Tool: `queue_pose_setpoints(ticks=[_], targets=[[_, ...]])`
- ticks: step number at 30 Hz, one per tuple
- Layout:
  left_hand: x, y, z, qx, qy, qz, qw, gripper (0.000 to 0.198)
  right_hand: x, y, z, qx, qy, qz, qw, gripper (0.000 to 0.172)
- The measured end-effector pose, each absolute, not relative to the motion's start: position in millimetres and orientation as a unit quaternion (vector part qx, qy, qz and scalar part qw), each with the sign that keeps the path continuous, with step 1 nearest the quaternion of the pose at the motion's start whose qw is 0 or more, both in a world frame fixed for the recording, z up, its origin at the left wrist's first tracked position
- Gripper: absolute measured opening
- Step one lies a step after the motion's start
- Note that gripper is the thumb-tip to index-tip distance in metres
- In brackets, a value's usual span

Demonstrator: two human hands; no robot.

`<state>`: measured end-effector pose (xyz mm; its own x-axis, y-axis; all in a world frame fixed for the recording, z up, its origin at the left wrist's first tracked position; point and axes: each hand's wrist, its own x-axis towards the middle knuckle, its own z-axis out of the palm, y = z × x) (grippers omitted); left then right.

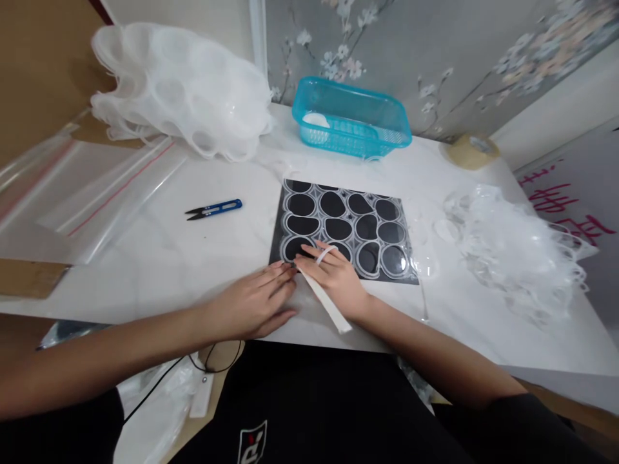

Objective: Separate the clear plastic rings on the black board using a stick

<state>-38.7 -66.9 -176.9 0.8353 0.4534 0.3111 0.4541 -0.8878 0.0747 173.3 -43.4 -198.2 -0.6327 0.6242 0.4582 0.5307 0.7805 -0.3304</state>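
A black sheet covered with rows of clear-edged round shapes lies on the white table in front of me. My right hand is closed around a slim, flat white stick, whose small dark tip meets the sheet's lower left edge. A narrow white band crosses the fingers of that hand; I cannot tell what it is. My left hand rests with fingers stretched out, their tips at the same corner, close to the stick's tip. Blue thread snips lie left of the sheet.
A turquoise basket holding white round pieces stands behind the sheet. A big bundle of white translucent sheets with round holes is at back left, above clear plastic bags. Translucent scraps pile up at right, near a tape roll.
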Motion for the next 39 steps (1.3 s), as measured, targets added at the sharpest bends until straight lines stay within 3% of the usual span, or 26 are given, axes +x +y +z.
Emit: queue_pose_setpoints(ticks=[3, 7, 10, 12, 14, 17, 20, 28, 34, 39], targets=[[-39, -66, -174, -0.957, -0.240, -0.162, 0.000, 0.038, 182, -20, -190, -0.412, -0.855, 0.051, 0.312, 0.028], [-40, -67, -173, -0.956, -0.243, -0.164, 0.012, 0.038, 217, 9, -168, -0.611, -0.671, 0.041, 0.418, 0.026], [-42, -67, -175, -0.955, -0.245, -0.167, 0.014, 0.037, 249, 8, -156, -0.666, -0.561, 0.058, 0.489, 0.027], [-44, -66, -176, -0.954, -0.244, -0.173, 0.022, 0.035, 264, -2, -152, -0.645, -0.471, 0.165, 0.579, 0.017], [-44, -64, -177, -0.955, -0.233, -0.184, 0.028, 0.033, 271, -16, -151, -0.572, -0.351, 0.354, 0.651, 0.007], [-40, -59, -175, -0.952, -0.226, -0.206, 0.005, 0.029, 270, -36, -152, -0.457, -0.211, 0.599, 0.623, 0.008], [-28, -53, -163, -0.936, -0.248, -0.231, -0.096, 0.026, 260, -51, -150, -0.385, -0.198, 0.689, 0.582, 0.009], [34, -34, -109, -0.711, -0.333, -0.284, -0.549, 0.035, 227, -73, -129, -0.335, -0.208, 0.758, 0.520, 0.010], [52, -31, -99, -0.650, -0.332, -0.302, -0.613, 0.015, 227, -78, -122, -0.283, -0.287, 0.777, 0.483, 0.014], [48, -30, -94, -0.573, -0.338, -0.333, -0.668, 0.012, 231, -83, -116, -0.308, -0.346, 0.739, 0.488, 0.016]])
